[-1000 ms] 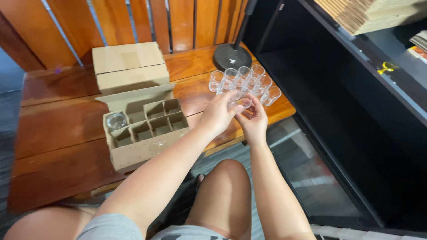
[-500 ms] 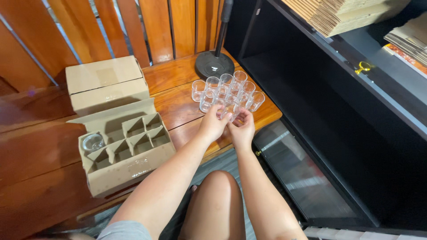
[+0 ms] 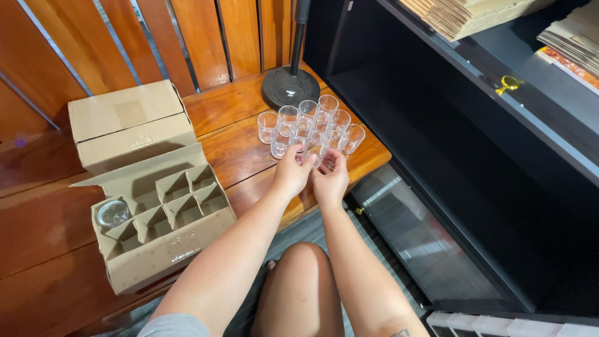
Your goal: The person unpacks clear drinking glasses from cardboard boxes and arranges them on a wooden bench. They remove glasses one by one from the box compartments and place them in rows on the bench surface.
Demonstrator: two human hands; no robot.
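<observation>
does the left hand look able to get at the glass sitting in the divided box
Probably yes: the left hand is at the clear glasses, and the open box lies on its side, the lone glass uncovered.

We see two packages on the wooden counter (image 3: 237, 143). An open brown cardboard box with divider cells (image 3: 163, 224) lies near its front edge, one glass in its leftmost cell. A closed plain brown cardboard box (image 3: 128, 125) sits just behind the open one, touching its raised flap.
</observation>
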